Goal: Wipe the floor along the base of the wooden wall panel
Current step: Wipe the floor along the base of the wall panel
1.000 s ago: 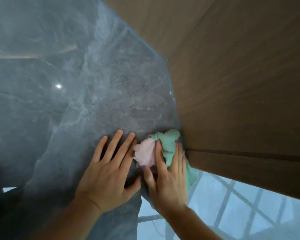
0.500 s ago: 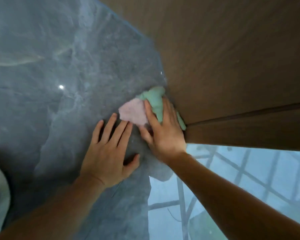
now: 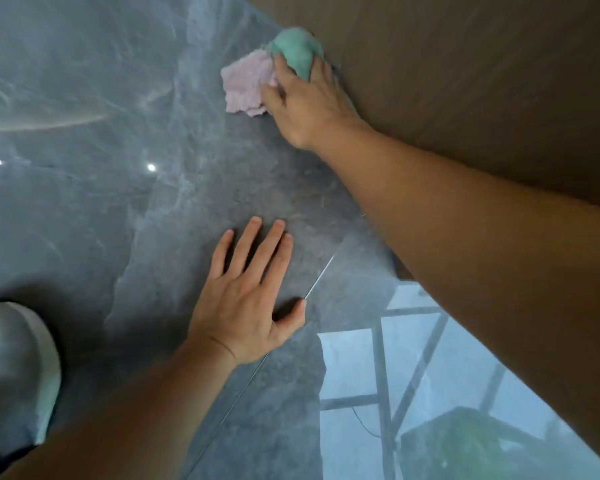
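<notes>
A pink and green cloth [image 3: 248, 83] lies on the glossy grey marble floor [image 3: 118, 133], pressed against the base of the brown wooden wall panel [image 3: 465, 81]. My right hand [image 3: 305, 98] is stretched far forward and grips the cloth, with the green part bunched under its fingers next to the panel. My left hand [image 3: 246, 299] rests flat on the floor nearer to me, palm down and fingers spread, holding nothing.
A thin tile joint [image 3: 321, 275] runs diagonally past my left thumb. The floor at the lower right mirrors a bright window grid [image 3: 413, 358]. A pale rounded object [image 3: 14, 368] sits at the lower left edge.
My right hand has slid the cloth forward along the panel's base, away from me. My left hand has stayed planted on the floor.
</notes>
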The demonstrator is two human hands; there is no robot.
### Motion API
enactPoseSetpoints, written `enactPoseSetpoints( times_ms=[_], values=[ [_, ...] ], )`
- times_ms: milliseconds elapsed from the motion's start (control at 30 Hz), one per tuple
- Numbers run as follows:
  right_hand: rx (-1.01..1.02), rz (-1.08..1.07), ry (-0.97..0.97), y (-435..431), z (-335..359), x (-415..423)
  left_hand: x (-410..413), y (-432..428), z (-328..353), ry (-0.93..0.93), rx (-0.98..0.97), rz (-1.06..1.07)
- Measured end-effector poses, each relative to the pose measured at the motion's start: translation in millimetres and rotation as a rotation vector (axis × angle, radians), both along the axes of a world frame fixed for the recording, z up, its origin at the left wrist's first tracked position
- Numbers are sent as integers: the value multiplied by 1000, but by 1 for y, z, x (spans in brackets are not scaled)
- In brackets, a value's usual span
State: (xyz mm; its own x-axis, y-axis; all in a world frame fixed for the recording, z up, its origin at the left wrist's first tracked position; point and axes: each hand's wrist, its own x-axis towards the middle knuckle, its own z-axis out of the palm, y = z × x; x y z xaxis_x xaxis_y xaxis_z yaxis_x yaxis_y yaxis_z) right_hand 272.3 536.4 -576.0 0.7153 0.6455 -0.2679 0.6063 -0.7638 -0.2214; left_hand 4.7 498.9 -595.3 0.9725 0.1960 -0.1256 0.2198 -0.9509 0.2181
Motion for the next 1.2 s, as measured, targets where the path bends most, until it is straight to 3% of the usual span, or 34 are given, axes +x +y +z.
enactPoseSetpoints(
  times_ms=[133, 300, 500, 633, 733, 867, 1000, 1100, 1200],
  values=[
    [-18, 131, -31, -49, 3, -52, 0, 0, -1, -3, -2, -23],
    [-61, -70, -32, -152, 6, -138, 0, 3, -3, -13, -19, -34],
    [-44, -251, 81, -68, -2, -102, -1, 1, -3, -37, -20, -25],
    [-18, 82, 56, -14, 9, -20, -2, -1, -5, -45, 4, -15],
    [-28, 78, 120, -12, 11, 9, -1, 0, -6, -45, 13, -21],
    [29, 75, 0, -93, 7, -75, -1, 0, -5, -42, 8, -22],
    [39, 80, 86, -200, 13, -164, -2, 3, -5, -49, -6, -40],
    [44, 7, 192, -200, 13, -172, -1, 2, -5, -52, 1, -41],
    [98, -28, 226, -145, 13, -130, -2, -1, -7, -53, 36, -24]
  ],
)
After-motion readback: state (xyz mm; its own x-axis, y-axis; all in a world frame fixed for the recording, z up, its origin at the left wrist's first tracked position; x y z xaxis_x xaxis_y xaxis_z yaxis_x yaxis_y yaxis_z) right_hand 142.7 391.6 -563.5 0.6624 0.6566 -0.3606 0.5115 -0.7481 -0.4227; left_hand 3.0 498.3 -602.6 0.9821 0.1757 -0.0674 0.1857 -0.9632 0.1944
